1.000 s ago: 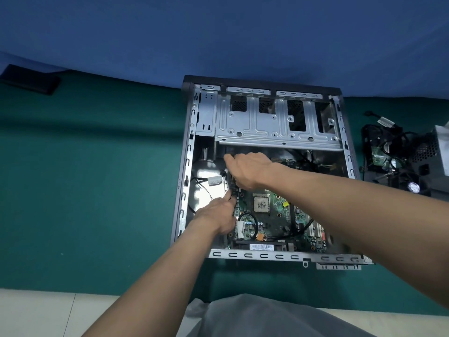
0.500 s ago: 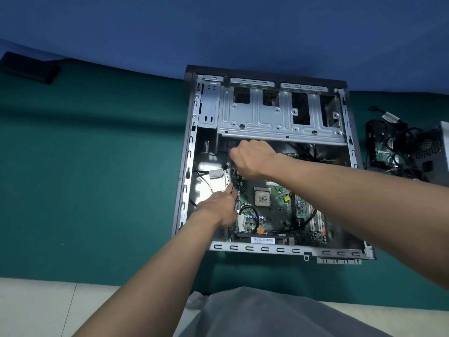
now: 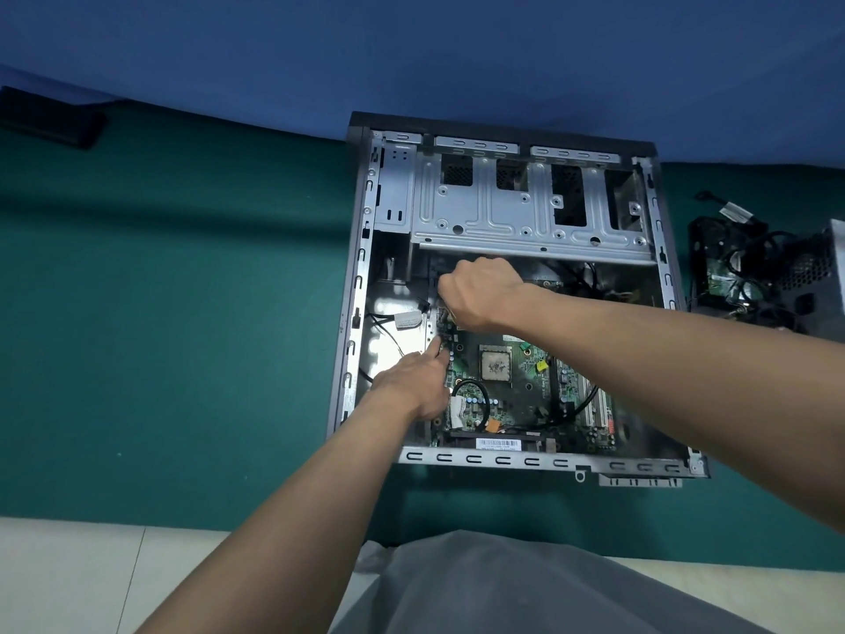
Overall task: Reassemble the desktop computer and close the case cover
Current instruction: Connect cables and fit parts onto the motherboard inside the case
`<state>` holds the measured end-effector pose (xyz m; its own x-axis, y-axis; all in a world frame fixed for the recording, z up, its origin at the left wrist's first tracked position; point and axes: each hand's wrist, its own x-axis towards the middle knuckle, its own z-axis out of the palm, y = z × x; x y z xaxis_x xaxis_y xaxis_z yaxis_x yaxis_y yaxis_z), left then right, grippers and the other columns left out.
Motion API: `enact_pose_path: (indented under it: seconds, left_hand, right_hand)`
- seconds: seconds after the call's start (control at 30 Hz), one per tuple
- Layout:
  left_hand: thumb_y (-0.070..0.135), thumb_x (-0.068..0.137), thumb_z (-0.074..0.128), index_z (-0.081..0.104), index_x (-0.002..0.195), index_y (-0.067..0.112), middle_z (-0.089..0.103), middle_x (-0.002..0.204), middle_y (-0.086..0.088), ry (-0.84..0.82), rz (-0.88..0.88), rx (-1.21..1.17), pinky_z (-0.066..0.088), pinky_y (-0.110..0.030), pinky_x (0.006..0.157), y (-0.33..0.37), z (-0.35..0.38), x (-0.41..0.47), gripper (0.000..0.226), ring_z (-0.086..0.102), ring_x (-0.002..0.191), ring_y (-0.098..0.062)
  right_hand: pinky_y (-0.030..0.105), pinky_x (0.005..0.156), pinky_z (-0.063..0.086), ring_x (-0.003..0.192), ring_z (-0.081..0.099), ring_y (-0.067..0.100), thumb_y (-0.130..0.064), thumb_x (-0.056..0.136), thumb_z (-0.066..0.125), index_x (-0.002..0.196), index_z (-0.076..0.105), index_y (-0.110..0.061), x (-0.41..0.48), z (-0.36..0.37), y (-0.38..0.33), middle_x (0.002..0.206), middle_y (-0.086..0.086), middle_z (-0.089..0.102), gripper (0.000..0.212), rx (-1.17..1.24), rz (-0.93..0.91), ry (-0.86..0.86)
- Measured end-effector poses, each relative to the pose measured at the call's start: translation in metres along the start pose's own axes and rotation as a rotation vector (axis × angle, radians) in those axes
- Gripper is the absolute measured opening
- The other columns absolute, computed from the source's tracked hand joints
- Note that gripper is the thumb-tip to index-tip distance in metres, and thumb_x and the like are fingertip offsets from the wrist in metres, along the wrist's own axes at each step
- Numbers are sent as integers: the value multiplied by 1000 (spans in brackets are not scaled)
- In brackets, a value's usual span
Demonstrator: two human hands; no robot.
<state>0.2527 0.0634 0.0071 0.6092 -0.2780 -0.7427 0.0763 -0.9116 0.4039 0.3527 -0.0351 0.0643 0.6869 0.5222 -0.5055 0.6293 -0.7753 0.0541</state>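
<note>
Green cloth (image 3: 183, 313) is spread under the open computer case (image 3: 361, 286), which lies on its side against a blue backdrop (image 3: 411, 48). The motherboard (image 3: 516, 395) is seated in the floor of the case, below the bare metal drive cage (image 3: 503, 212).

Over the last second very little has been altered. The view has drifted, so the case sits a touch higher in frame, but both hands have been kept at the same upper-left corner of the board. The right hand (image 3: 480, 295) is held knuckles-up, its fingers curled down at the board's top edge. The left hand (image 3: 411, 382) is laid lower, its index finger (image 3: 436, 350) stretched out to touch the board's left edge, just beside the other hand.

From this it is judged that one small fit — probably a connector or cable end — is still being worked. The task is judged far from done: the processor (image 3: 494, 366) is left bare of a cooler, and loose parts (image 3: 754, 276) are heaped on the cloth to the right, apart from the case.

Whatever lies under the right fingers is hidden by the hand itself, so it cannot be told whether anything is held. The other left fingers are tucked out of sight. The heap at the right is cut off by the frame edge — and no case cover can be made out.
</note>
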Motion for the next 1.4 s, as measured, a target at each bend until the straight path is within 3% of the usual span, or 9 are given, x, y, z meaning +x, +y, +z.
enact_pose_path:
  seconds: [0.17, 0.3, 0.4, 0.57, 0.77, 0.87, 1.0, 1.23, 1.4]
  left_hand:
    - [4, 96, 45, 9, 154, 23, -14, 160, 9, 2, -5, 11, 26, -51, 116, 0, 0, 0, 71, 12, 148, -23]
    - [4, 96, 46, 12, 155, 22, -11, 161, 9, 7, 8, 9, 27, -50, 116, 0, -1, 0, 69, 17, 147, -24]
    - [3, 96, 45, 12, 154, 22, -12, 161, 9, 12, 11, 16, 27, -49, 116, 0, -1, 0, 70, 18, 147, -24]
    - [6, 97, 45, 13, 154, 20, -11, 161, 6, 15, 7, 31, 26, -49, 117, 0, 0, 1, 67, 16, 147, -24]
    - [6, 97, 46, 16, 154, 20, -7, 162, 5, 23, 5, 25, 25, -49, 117, 0, 0, 1, 66, 17, 147, -25]
    - [5, 96, 46, 16, 154, 21, -5, 162, 6, 28, 6, 18, 27, -49, 116, 0, 0, 1, 67, 21, 145, -24]
    - [6, 97, 46, 18, 153, 19, -3, 162, 4, 25, 2, 28, 28, -50, 115, 0, 0, 1, 64, 20, 146, -25]
    - [8, 98, 46, 20, 153, 17, 5, 162, 2, 19, 3, 24, 29, -50, 115, 1, -1, 1, 62, 21, 145, -25]
    - [9, 98, 46, 24, 151, 15, 10, 161, -2, 27, 7, 34, 33, -49, 113, 2, -2, -1, 57, 28, 142, -26]
  right_hand:
    - [36, 63, 37, 74, 50, 26, -16, 94, 35, 124, 42, -8, 0, 4, 2, 80, 4, 49, 32, 87, -38, -64]
    - [34, 60, 35, 71, 48, 28, -10, 90, 40, 101, 55, -10, -1, 1, -1, 72, 5, 44, 18, 16, -50, 20]
    - [35, 62, 37, 69, 47, 27, -10, 92, 41, 80, 44, -13, -1, 1, -4, 71, 4, 43, 13, -13, -8, 15]
    - [37, 61, 37, 72, 51, 27, -17, 94, 35, 122, 41, -7, 0, 3, -4, 76, 3, 48, 30, 66, -46, -40]
    - [35, 64, 36, 73, 46, 28, -14, 94, 39, 104, 61, -9, 2, -2, -7, 84, 11, 55, 25, 15, -40, 53]
    - [36, 64, 37, 71, 48, 26, -14, 95, 38, 105, 54, -10, 1, -3, -7, 84, 7, 57, 19, 12, -12, -12]
    - [35, 57, 38, 64, 48, 18, -16, 97, 38, 129, 30, -6, 4, -1, -7, 77, 2, 48, 35, 60, -41, -147]
    - [36, 64, 37, 74, 45, 29, -12, 92, 44, 109, 57, -9, 4, -3, -11, 94, 13, 58, 22, -32, -50, -9]
    - [37, 65, 42, 74, 49, 28, -11, 92, 46, 88, 45, -16, 8, -7, -13, 81, 5, 48, 6, -130, -75, -102]
